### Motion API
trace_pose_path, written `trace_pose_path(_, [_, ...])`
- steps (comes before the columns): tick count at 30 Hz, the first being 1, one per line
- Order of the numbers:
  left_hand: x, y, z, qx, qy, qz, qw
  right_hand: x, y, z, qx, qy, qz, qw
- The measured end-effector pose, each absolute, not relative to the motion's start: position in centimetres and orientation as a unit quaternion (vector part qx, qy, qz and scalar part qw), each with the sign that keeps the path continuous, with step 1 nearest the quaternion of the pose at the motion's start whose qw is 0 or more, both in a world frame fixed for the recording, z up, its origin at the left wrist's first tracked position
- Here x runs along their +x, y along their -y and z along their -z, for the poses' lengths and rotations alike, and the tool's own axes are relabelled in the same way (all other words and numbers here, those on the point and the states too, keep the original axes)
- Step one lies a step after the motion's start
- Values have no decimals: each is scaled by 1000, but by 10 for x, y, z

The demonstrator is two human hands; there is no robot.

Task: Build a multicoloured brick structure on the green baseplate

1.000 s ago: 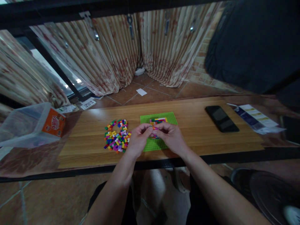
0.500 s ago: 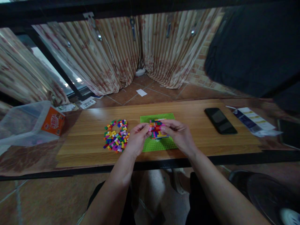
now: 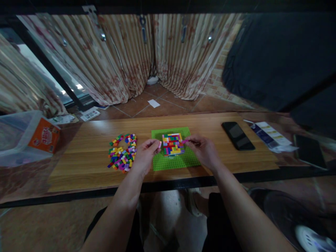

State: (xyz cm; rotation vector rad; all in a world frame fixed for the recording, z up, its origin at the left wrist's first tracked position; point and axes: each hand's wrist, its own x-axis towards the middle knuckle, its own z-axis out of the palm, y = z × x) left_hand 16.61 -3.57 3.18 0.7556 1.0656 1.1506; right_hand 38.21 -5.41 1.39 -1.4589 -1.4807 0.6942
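A green studded baseplate [image 3: 175, 164] lies on the wooden tabletop, bearing a rectangular build of many-coloured bricks [image 3: 173, 144]. My left hand [image 3: 147, 152] is pinched at the left side of the build, closed on a small pink brick [image 3: 160, 144]. On the opposite side, my right hand [image 3: 202, 148] grips a small magenta brick [image 3: 185, 141] between thumb and fingertips, close to the build's right edge. To the left of my left hand spreads a pile of loose coloured bricks [image 3: 123, 155].
A black phone [image 3: 238, 135] lies on the right part of the table [image 3: 86, 150]. Beyond the table's right end are printed papers [image 3: 271, 134] and a dark flat object [image 3: 309, 151]. A clear plastic bin [image 3: 19, 140] with an orange label stands at the left.
My hands have moved apart, from close together over the brick build to either side of it, uncovering it. The whole view has shifted slightly.
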Motion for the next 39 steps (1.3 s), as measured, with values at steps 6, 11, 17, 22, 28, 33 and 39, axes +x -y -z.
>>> trace_pose_path(6, [168,35,-30,332,-470,-504,644,382,43,5,-585,564,-334,478])
trace_pose_path(11, [167,34,-29,338,-473,-501,641,383,44,4,-605,553,-329,469])
trace_pose_path(17, [168,36,-30,350,-471,-496,639,376,54,-10,-638,581,-278,421])
trace_pose_path(22, [169,37,-29,353,-475,-493,637,368,59,-18,-649,589,-276,396])
trace_pose_path(28, [170,37,-29,362,-478,-492,631,368,57,-15,-629,601,-305,387])
trace_pose_path(33, [171,37,-28,363,-476,-494,631,371,54,-7,-617,597,-321,400])
trace_pose_path(39, [170,37,-27,367,-479,-491,628,374,52,-4,-610,596,-337,398])
